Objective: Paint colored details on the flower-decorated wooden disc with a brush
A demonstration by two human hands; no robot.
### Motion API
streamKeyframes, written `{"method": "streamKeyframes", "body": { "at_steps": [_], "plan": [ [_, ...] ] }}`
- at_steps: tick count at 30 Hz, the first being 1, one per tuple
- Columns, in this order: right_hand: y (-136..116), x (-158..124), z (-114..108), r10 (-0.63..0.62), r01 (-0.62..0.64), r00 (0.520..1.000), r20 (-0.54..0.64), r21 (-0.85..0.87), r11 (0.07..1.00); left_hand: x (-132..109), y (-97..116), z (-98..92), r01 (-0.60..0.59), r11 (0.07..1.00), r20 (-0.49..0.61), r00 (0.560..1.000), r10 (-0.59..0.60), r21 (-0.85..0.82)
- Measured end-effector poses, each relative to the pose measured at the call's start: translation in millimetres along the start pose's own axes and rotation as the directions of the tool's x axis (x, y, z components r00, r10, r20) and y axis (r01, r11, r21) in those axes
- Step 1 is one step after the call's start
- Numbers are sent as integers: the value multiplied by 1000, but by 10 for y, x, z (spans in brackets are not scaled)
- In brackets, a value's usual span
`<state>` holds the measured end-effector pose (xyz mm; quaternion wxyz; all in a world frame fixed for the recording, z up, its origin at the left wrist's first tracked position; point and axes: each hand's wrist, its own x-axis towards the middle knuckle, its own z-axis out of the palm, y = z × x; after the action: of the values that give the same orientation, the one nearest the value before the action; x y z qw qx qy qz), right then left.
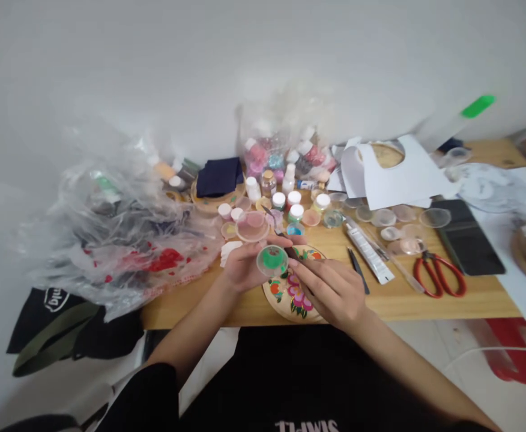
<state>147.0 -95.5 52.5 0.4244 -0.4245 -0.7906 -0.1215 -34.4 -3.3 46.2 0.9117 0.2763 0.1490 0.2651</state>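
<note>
My left hand (244, 264) is closed around a small clear round dish (272, 260) with green paint in it, held just above the table's front edge. My right hand (330, 289) is in a pinch on a thin dark brush (275, 223) whose handle slants up and left past the dish. Beneath both hands lies a round wooden disc (292, 294) painted with pink, red and green flowers.
The wooden table (407, 297) carries several small paint jars (285, 201), clear lids (391, 219), red-handled scissors (438, 273), a white tube (368, 252), a black phone (465, 237) and white paper sheets (398, 174). A heap of clear plastic bags (114, 222) fills the left end.
</note>
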Motion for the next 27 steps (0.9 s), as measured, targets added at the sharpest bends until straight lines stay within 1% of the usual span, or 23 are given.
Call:
{"method": "streamKeyframes", "body": {
  "at_steps": [3,5,6,8,9,10,11,12,13,14,15,18,22,23,25,27],
  "plan": [
    [7,36,-21,69,-69,995,-75,5,998,123,64,-6,28,999,34,999,-29,31],
    [-12,73,-132,150,-149,983,-104,21,989,195,94,-22,20,999,30,999,-21,41],
    [-30,90,-219,190,-188,975,-111,33,982,223,102,-38,6,999,24,1000,-7,46],
    [-81,117,-438,346,-337,927,-144,79,938,261,102,-90,-26,998,1,1000,26,64],
    [-110,127,-556,386,-370,905,-176,116,922,271,94,-125,-47,996,-9,999,48,77],
    [-138,137,-670,392,-372,893,-222,129,919,277,81,-163,-72,994,-31,997,75,88],
    [-165,148,-772,419,-404,886,-198,114,908,279,65,-203,-75,992,-35,996,79,103],
    [-188,160,-857,414,-403,891,-185,96,910,280,47,-241,-75,991,-68,994,82,108],
    [-206,173,-920,376,-366,916,-139,95,926,281,29,-276,-70,992,-91,993,80,109],
    [-221,187,-958,381,-373,920,-92,91,923,282,13,-305,-64,992,-110,991,76,110],
    [-232,199,-972,353,-345,934,-58,115,931,284,-2,-327,-62,992,-128,989,76,109],
    [-251,229,-909,359,-365,931,64,144,920,291,-23,-358,-61,993,-140,987,75,103],
    [-243,295,-762,337,-345,937,91,90,934,293,-13,-356,-21,995,-136,990,34,98],
    [-232,320,-736,314,-323,943,108,84,943,292,-8,-355,-16,995,-146,989,30,97],
    [-203,372,-695,221,-237,958,181,70,969,289,4,-354,-12,994,-173,984,31,107],
    [-178,410,-660,184,-196,967,179,50,979,285,14,-354,-19,993,-200,979,43,120]
  ]
}}
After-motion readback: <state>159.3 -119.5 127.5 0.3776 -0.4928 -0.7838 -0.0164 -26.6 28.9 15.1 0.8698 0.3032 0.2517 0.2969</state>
